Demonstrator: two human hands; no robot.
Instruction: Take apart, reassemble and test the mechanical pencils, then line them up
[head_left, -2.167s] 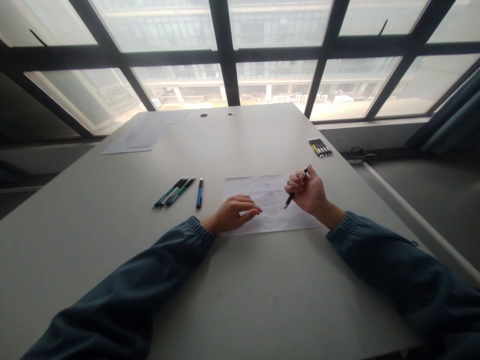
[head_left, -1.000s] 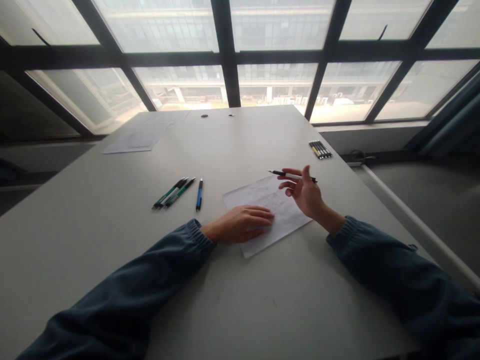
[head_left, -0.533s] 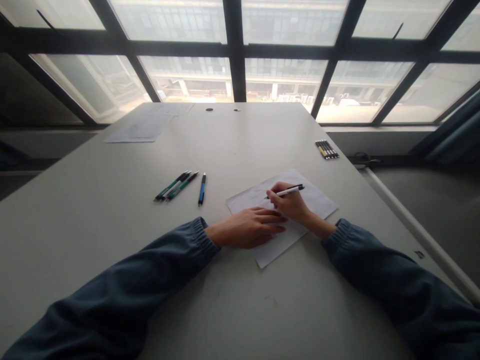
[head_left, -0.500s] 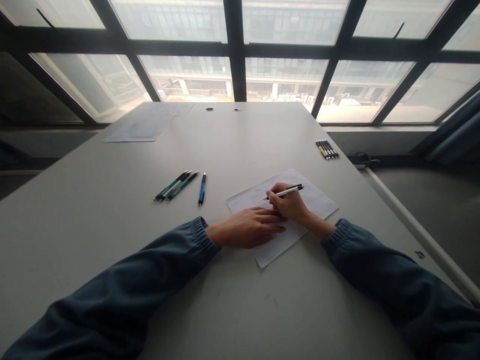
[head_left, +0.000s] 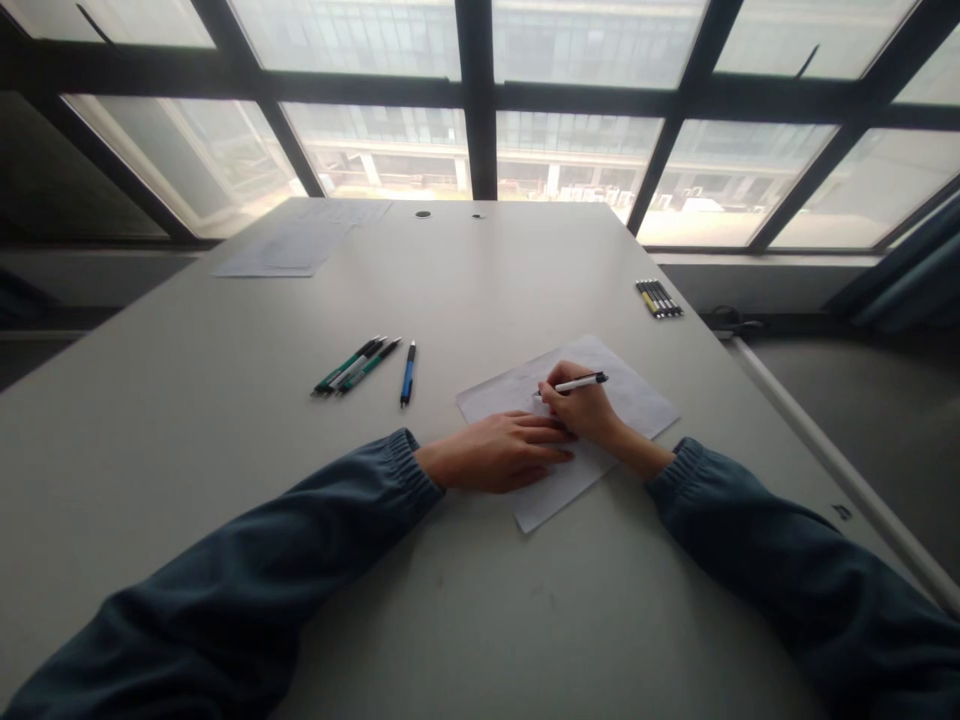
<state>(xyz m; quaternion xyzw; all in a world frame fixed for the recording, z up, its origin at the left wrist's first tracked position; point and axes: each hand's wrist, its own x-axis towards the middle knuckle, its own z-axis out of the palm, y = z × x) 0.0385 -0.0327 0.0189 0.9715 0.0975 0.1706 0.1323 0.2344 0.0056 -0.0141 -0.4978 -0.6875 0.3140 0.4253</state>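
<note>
A white sheet of paper [head_left: 630, 395] lies slanted on the table under both hands. My right hand [head_left: 585, 408] is closed around a white pen with black ends [head_left: 581, 382], its tip down at the paper. Flat across the sheet's lower left rests my left hand [head_left: 502, 450], fingers stretched out toward the right hand and holding nothing. Left of the paper lies a blue pen with black ends [head_left: 407, 375]. Beyond it is a small group of green and silver pens [head_left: 356, 366]. Marks on the paper are too faint to read.
The white table [head_left: 480, 290] runs back to large dark-framed windows [head_left: 476, 100]. A row of several pens [head_left: 659, 298], one yellowish, lies near the right edge. Loose papers [head_left: 281, 245] cover the far left corner. Two round fittings sit at the far edge.
The whole view has shifted slightly. My right hand's pen has tilted a little flatter over the paper. My left hand stays flat on the sheet.
</note>
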